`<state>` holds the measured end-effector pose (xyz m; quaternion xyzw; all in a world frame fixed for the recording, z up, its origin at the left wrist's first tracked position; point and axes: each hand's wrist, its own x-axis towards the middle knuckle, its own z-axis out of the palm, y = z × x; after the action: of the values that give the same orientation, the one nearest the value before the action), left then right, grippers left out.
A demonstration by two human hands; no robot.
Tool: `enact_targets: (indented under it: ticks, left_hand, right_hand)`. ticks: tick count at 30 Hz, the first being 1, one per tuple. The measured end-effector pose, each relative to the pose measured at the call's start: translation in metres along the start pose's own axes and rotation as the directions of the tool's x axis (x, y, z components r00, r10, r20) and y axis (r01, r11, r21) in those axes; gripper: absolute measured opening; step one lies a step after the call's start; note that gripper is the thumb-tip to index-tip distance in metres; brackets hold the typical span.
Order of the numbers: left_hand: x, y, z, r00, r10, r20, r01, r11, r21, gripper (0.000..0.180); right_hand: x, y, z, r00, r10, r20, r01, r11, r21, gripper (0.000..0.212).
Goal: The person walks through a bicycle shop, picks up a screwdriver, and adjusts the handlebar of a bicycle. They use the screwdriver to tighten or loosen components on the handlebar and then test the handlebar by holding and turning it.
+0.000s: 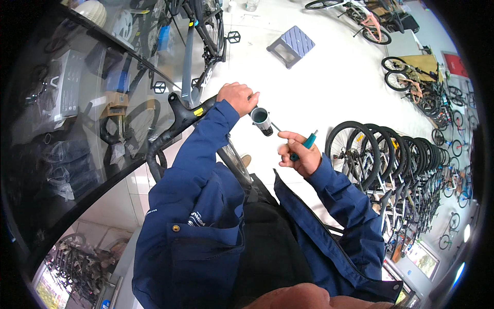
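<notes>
Left fingers (253, 99) grip black handlebar (209, 104) — underside hidden; right fingers (292, 136) hold teal tool (310, 139) — middle covered.

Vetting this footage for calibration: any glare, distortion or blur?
Head view, centre: white floor blown out, teal tool reasonably sharp; head view, left: dark glossy panel murky; head view, right: row of bikes shrinks toward the black fisheye rim, its far end hard to pick apart.

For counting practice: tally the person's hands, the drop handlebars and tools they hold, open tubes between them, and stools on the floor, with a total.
Hands, left hand and right hand: 2
Drop handlebar: 1
Green-handled tool: 1
Open grey tube: 1
Stool: 1
Total: 6
</notes>
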<state>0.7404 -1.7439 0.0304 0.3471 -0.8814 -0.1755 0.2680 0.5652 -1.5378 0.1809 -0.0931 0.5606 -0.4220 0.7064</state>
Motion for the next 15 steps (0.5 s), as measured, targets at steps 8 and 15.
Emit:
enact_targets:
  ticks: [8,15]
  left_hand:
    - [0.005,0.001,-0.004,1.0,0.001,0.015,0.0,0.998,-0.055,0.032]
    - [-0.003,0.01,-0.001,1.0,0.016,-0.002,-0.016,0.996,-0.088,0.03]
  right_hand:
    - [-0.002,0.001,0.01,1.0,-0.01,0.001,0.011,0.998,-0.063,0.032]
    - [-0.019,0.02,0.014,0.998,0.0,-0.058,0.001,1.0,0.016,0.033]
